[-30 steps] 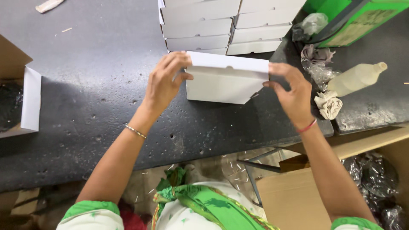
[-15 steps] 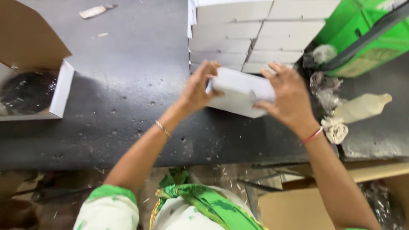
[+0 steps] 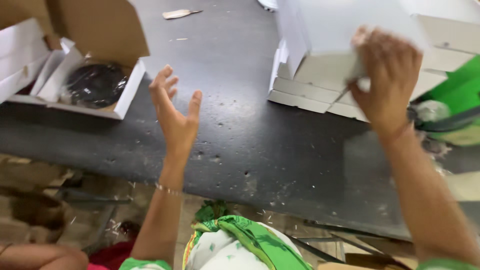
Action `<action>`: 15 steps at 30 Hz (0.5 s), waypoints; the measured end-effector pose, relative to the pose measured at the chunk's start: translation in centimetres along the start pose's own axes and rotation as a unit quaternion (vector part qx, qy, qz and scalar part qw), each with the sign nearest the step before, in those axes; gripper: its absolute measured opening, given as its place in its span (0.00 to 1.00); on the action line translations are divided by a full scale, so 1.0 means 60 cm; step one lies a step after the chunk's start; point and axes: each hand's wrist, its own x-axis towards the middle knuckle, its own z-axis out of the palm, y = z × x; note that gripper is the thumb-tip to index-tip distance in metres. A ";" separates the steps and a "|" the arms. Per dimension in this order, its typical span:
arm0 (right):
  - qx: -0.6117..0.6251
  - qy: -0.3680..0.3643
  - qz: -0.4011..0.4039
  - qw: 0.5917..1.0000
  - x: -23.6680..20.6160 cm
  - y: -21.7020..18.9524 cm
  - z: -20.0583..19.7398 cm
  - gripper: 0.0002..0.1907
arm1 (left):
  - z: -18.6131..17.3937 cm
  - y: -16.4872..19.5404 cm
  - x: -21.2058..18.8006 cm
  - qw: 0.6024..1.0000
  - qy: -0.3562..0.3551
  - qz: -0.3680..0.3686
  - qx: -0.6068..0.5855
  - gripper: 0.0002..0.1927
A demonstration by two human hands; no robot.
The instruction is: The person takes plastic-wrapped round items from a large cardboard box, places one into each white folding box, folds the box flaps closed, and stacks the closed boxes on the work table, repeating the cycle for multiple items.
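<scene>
My right hand [image 3: 387, 75] is raised and grips a flat white cardboard box [image 3: 320, 35], holding it over the stacks of white boxes [image 3: 310, 92] at the back right of the dark table [image 3: 240, 135]. My left hand [image 3: 175, 112] hovers over the table's front part, palm up, fingers apart, holding nothing. It is nearest to the open white box [image 3: 95, 85] at the left, which holds a dark round item in clear plastic.
A brown cardboard flap [image 3: 107, 27] rises behind the open box, with more white boxes [image 3: 20, 50] at the far left. A green container [image 3: 457, 100] sits at the right edge. A paper scrap [image 3: 180, 13] lies at the back.
My left hand has let go of the white box and moved left, open. My right hand has lifted the box alone toward the stacks. The view has swung left.
</scene>
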 end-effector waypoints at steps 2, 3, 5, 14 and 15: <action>-0.040 -0.010 -0.009 0.999 0.036 0.056 0.069 0.38 | -0.019 -0.075 0.033 0.991 0.032 0.046 0.119 0.39; -0.059 -0.018 -0.006 0.998 0.050 0.082 0.100 0.36 | -0.033 -0.112 0.052 0.981 0.045 0.070 0.177 0.40; -0.045 -0.051 0.005 0.998 0.061 0.124 0.143 0.37 | -0.069 -0.181 0.090 0.954 0.052 0.063 0.290 0.45; 0.000 -0.065 0.025 0.998 0.032 0.130 0.168 0.33 | -0.109 -0.315 0.106 0.897 -0.008 -0.046 0.439 0.03; 0.035 -0.052 0.058 0.996 0.019 0.099 0.160 0.28 | -0.089 -0.313 0.091 0.905 -0.004 -0.071 0.420 0.03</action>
